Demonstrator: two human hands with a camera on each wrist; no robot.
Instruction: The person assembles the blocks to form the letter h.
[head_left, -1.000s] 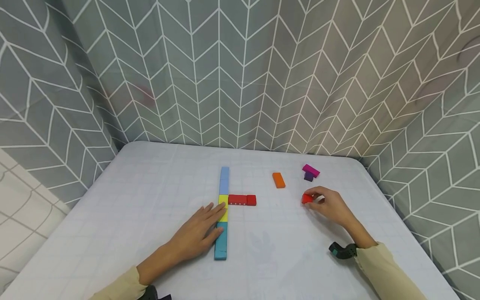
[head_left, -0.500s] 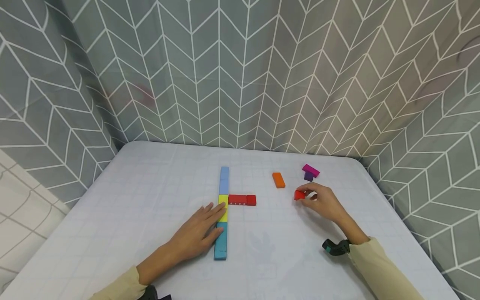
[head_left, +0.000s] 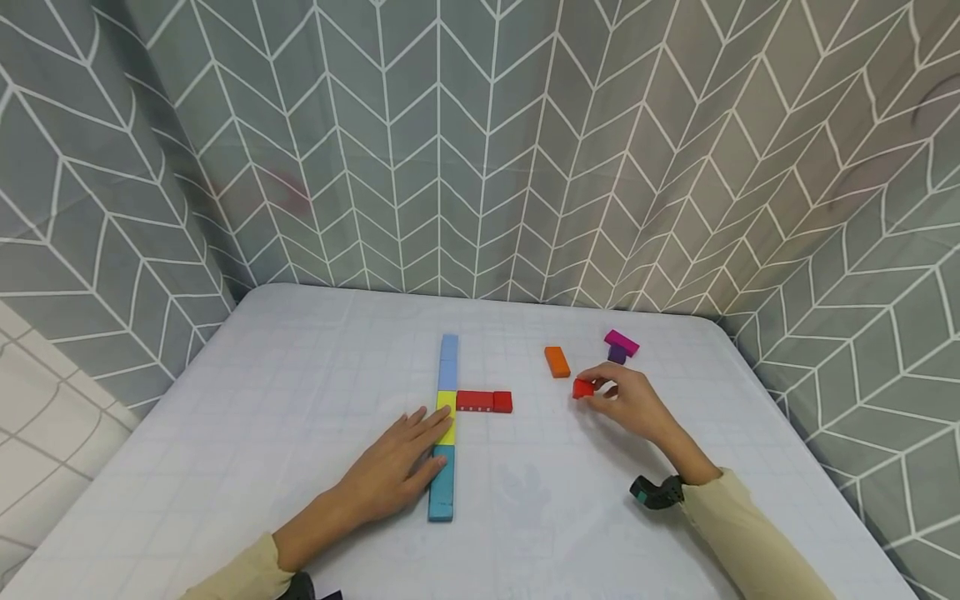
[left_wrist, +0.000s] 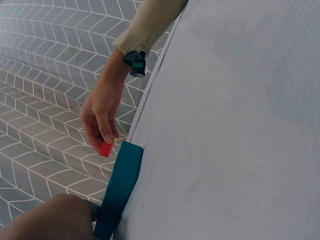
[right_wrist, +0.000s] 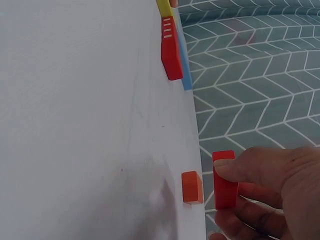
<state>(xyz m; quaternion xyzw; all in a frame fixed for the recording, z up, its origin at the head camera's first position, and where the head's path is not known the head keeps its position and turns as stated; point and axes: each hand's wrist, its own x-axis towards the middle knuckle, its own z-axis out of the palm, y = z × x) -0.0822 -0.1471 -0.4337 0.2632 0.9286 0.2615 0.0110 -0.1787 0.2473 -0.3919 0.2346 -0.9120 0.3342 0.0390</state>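
Observation:
My right hand (head_left: 626, 404) pinches a small red block (head_left: 582, 388) between thumb and fingers, right of the orange block. In the right wrist view the thumb presses on that block's face. My left hand (head_left: 393, 462) lies with outstretched fingers on the yellow part (head_left: 447, 400) of a straight row of blocks. Its thumb touches the teal block (head_left: 442, 496) at the near end. Light blue blocks (head_left: 448, 362) form the far end. Two red blocks, one a longer piece with white dots (head_left: 475, 402), extend rightward from the yellow part.
An orange block (head_left: 557, 362) lies alone beyond the right hand. Behind it to the right, a magenta block (head_left: 622, 342) touches a dark purple block (head_left: 617, 354). Everything sits on a white-covered table (head_left: 300, 350), bordered by a grey patterned curtain (head_left: 480, 150).
My right hand has moved left with the red block, nearing the orange block and the row. The left hand stays in place on the row.

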